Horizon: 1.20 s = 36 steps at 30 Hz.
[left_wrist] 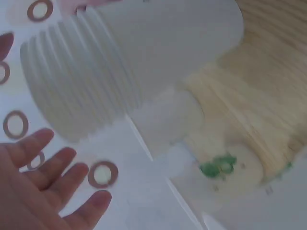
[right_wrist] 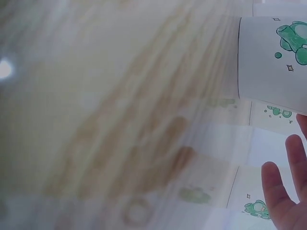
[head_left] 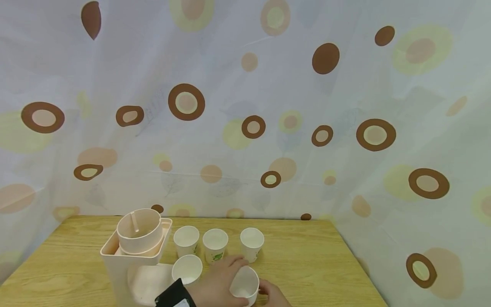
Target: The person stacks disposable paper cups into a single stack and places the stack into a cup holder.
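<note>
A stack of nested white paper cups (left_wrist: 129, 67) stands near the front of the table; in the head view its top cup (head_left: 245, 281) shows its open mouth. Around the left of that rim reaches my left hand (head_left: 218, 283), thumb and fingers spread. The left wrist view shows the left fingers (left_wrist: 72, 191) apart from the stacked rims. On the right side of the stack is my right hand (head_left: 274, 294), partly cut off by the frame. Its fingers (right_wrist: 274, 184) are extended beside a cup with a green print (right_wrist: 268, 62); whether they touch it is unclear.
Single paper cups stand behind the stack: a left one (head_left: 186, 238), a middle one (head_left: 215, 243) and a right one (head_left: 252, 243). Another cup (head_left: 187, 268) stands beside a cream plastic holder (head_left: 130, 273) with a round cylinder (head_left: 140, 230) on top. A patterned cloth (head_left: 245, 149) hangs behind.
</note>
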Each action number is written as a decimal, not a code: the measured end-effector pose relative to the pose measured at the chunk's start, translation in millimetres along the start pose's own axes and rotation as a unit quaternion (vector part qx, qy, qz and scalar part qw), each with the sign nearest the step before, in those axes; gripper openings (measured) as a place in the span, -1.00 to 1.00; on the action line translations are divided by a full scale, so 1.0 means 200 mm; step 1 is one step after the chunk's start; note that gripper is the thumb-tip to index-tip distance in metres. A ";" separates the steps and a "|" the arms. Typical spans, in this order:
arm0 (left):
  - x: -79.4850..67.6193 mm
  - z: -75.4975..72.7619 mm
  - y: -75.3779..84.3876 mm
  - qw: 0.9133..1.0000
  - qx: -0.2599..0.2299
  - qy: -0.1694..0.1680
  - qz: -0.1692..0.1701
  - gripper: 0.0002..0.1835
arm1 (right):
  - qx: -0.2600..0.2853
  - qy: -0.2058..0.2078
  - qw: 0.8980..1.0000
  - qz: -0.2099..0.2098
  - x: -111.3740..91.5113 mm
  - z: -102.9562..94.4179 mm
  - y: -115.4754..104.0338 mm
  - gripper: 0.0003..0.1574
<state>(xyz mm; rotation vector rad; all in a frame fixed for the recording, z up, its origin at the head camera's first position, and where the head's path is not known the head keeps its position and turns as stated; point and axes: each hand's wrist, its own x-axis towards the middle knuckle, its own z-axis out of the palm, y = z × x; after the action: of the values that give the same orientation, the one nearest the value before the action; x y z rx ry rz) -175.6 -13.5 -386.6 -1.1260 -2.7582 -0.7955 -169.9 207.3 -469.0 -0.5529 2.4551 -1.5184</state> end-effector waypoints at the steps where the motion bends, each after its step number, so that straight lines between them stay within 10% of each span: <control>1: -0.01 -0.01 -0.02 1.000 0.010 0.019 -0.014 -0.30 | -0.005 -0.001 1.000 0.002 0.00 0.00 0.00 -0.24; 6: -0.07 -0.07 -0.13 0.984 0.055 0.115 -0.123 -0.39 | -0.002 -0.015 1.000 0.020 0.01 -0.02 0.01 -0.23; 14: -0.15 -0.06 -0.24 0.958 0.102 0.105 -0.248 -0.26 | -0.002 -0.026 0.999 -0.037 0.02 -0.01 0.01 -0.17; 36: -0.17 -0.06 -0.27 0.955 0.099 0.103 -0.258 -0.29 | -0.030 0.014 0.999 -0.020 0.02 0.03 -0.06 -0.22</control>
<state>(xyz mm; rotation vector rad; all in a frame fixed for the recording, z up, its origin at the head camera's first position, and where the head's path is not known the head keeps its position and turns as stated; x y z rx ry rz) -188.3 -73.7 -409.3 -0.2634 -2.8882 -0.6039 -168.0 196.0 -461.3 -0.5984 2.5333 -1.4822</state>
